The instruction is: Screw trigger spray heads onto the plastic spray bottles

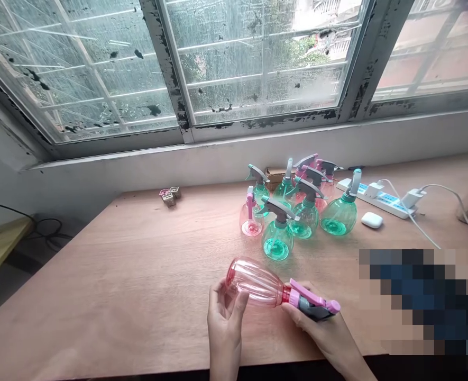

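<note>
A clear pink spray bottle with a pink and dark grey trigger head lies tilted on its side between my hands, its base to the left. My left hand cups the bottle's base, thumb in front and fingers behind. Around the neck and trigger head, my right hand is closed, with some fingers hidden behind the head. Just beyond the held bottle stands a green spray bottle, upright with a grey head. Beside it is a smaller-looking pink spray bottle.
More green and pink spray bottles cluster behind, including a green one at the right. A white power strip with plugged chargers and a white earbud case lie further right. Small blocks sit at the back left. A pixelated patch covers the lower right.
</note>
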